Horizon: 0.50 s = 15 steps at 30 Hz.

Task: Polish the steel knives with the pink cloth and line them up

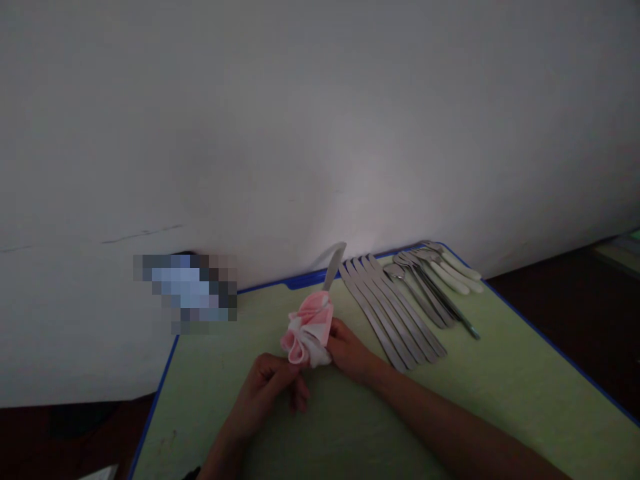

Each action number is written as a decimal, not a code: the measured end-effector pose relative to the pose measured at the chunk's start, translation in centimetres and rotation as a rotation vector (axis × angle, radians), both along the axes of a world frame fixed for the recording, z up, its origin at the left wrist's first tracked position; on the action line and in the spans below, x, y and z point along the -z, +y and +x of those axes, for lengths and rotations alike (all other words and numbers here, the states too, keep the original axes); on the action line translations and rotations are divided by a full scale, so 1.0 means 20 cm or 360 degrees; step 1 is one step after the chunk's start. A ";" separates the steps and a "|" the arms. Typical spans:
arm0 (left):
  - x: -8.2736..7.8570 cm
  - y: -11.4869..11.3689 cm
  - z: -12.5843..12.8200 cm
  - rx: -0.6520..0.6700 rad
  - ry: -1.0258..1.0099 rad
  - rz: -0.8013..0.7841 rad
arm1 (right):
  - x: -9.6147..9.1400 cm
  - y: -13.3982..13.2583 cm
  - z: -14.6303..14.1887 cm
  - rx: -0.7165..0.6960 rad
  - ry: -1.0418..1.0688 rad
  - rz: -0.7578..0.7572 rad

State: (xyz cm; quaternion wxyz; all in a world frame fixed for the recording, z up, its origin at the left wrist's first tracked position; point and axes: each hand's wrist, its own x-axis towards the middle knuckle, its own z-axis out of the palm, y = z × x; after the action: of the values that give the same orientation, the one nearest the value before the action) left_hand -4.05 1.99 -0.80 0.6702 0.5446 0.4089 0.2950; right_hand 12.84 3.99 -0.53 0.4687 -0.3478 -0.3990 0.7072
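Note:
A pink-and-white cloth (311, 330) is bunched up in front of me, above the table. Out of its top rises the blade of a table knife (334, 268), tilted to the right; the handle is hidden. My right hand (349, 350) is closed on the right side of the cloth, fingertips partly behind it. At the lower left edge of the cloth, my left hand (275, 381) has its fingers curled in and grips the fabric. Whether either hand also holds the knife handle through the cloth, I cannot tell.
Several table knives (387, 313) lie side by side right of the cloth. Beyond them are spoons and forks (420, 287), some with white handles (453, 275). A pixelated object (187, 287) sits at the table's (200, 373) far left corner. A white wall (320, 133) stands behind.

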 end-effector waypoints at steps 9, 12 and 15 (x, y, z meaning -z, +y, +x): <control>-0.03 0.02 0.09 -0.0152 0.0299 -0.0025 | -0.03 -0.01 0.00 0.0170 -0.0212 -0.0070; -0.03 0.01 0.11 -0.0170 0.0307 -0.0012 | -0.04 -0.01 0.00 0.0147 -0.0202 -0.0082; -0.03 0.00 0.11 -0.0166 0.0312 0.0015 | -0.04 0.00 0.00 0.0125 -0.0184 -0.0095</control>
State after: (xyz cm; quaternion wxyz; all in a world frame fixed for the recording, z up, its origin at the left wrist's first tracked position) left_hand -1.86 2.06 -0.21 0.6083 0.5519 0.4988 0.2768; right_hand 12.94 3.90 0.36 0.4616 -0.4173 -0.3902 0.6786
